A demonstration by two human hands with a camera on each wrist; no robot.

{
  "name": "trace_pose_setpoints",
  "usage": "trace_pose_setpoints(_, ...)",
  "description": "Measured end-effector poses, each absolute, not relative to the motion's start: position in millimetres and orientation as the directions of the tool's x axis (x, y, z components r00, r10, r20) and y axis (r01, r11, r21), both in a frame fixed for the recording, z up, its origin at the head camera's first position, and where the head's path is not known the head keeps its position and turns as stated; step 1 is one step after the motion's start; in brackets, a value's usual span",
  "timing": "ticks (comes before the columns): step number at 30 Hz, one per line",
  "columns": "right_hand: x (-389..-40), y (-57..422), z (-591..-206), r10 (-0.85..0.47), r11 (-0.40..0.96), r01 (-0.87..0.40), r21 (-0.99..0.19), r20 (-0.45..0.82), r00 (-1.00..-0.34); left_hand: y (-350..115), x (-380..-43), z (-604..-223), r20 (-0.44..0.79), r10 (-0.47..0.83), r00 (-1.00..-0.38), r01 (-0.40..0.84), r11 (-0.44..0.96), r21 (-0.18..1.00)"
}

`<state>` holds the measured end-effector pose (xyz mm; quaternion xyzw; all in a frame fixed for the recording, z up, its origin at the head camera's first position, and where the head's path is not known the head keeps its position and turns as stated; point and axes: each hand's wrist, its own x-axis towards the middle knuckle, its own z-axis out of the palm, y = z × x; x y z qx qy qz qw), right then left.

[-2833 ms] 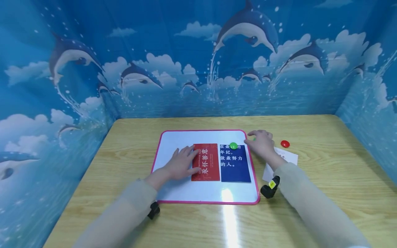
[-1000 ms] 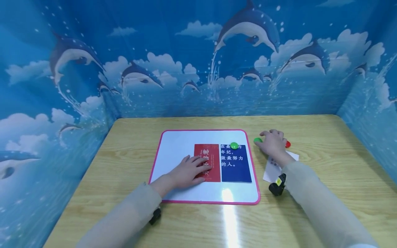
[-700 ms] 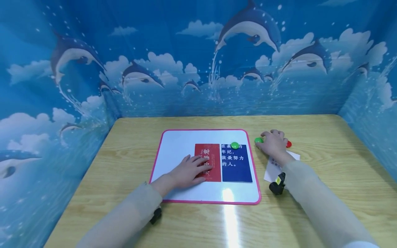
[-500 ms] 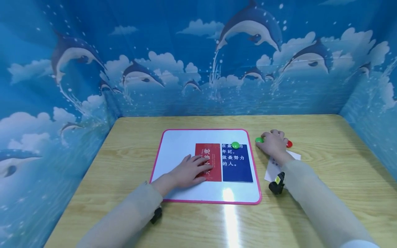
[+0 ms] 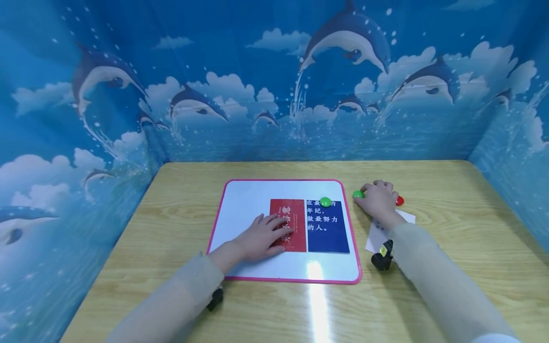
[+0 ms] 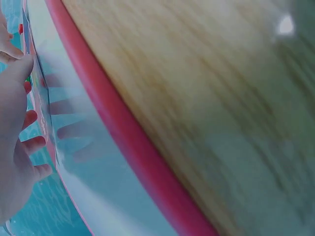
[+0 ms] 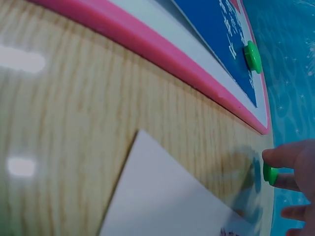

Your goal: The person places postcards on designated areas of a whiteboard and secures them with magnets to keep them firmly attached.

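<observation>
— Right hand (image 5: 377, 200) shifted right, away from the whiteboard (image 5: 244, 200); left hand (image 5: 260, 238) drew nearer the body. Fingers?

— Right thumb and finger pinch green disc (image 5: 358, 194), just off board's right side. Left fingers extended, spread over red card (image 5: 298, 242); contact unclear.

— Surface, room?

— Wood-grain table (image 5: 180, 205), dolphin curtain (image 5: 231, 143) behind and both sides.

— Edges, space?

— Narrow wood strip between pink rim (image 7: 147, 48) and green disc; wider wood left of board. Red disc (image 5: 400, 201) just beside right hand, white card (image 5: 377, 236) partly under right wrist. Second green disc (image 5: 325, 202) sits at blue card's (image 5: 328, 240) top edge.
</observation>
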<state>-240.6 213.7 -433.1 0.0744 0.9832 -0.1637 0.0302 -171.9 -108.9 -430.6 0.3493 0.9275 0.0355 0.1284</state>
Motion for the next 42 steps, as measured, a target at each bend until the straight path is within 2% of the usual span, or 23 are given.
trace_pose_setpoints(11,-238.9,210.0,-426.8,0.106,0.938,0.116,-0.326,-0.049,-0.993,-113.8,-171.9,-434.5,-0.191,0.629,-0.753,0.623,0.776,0.099)
trace_pose_setpoints(20,-239.7,200.5,-420.6,0.075,0.941,0.089,-0.327,-0.056,-0.996,-115.9,-168.7,-432.7,-0.194,0.620,-0.761,0.611,0.784,0.109)
trace_pose_setpoints(42,-247.9,134.8,-389.8,-0.115,0.941,-0.096,-0.324,-0.043,-0.992,-114.6,-167.0,-432.7,-0.193,0.609,-0.770,0.598,0.793,0.114)
